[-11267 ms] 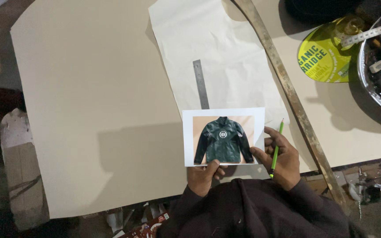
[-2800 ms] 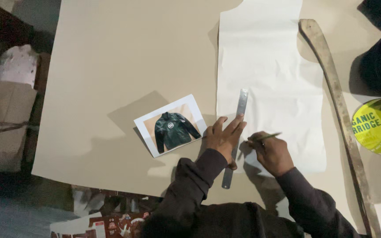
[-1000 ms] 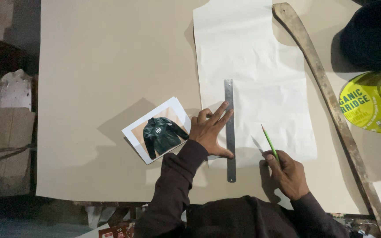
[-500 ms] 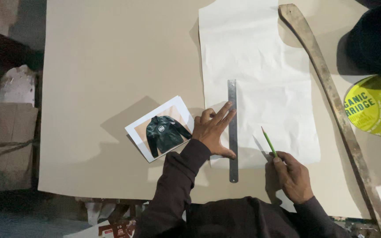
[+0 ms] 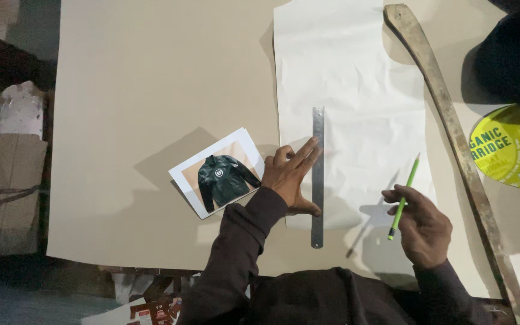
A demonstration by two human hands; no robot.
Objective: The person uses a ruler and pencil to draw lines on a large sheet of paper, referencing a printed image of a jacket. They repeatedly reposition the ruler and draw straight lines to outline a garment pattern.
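two hands work over a wide tan sheet of card (image 5: 139, 90). at centre left lies a glossy photo print (image 5: 218, 179) of a dark jacket. our left hand (image 5: 290, 177) presses flat, fingers spread, against a slim steel ruler (image 5: 318, 174) on crinkled white pattern paper (image 5: 350, 90). our right hand (image 5: 419, 225) pinches a green pencil (image 5: 404, 195). a curved wooden stick (image 5: 452, 138) runs along the right.

The white paper pattern piece (image 5: 356, 108) runs off the top of the frame, and its lower left edge is tucked under the left hand (image 5: 290, 177). At right, the round yellow-green lid (image 5: 504, 150) is cut by the frame edge. The long curved wooden stick (image 5: 452, 156) exits at lower right. The steel ruler (image 5: 318, 174) markings are too small to make out.
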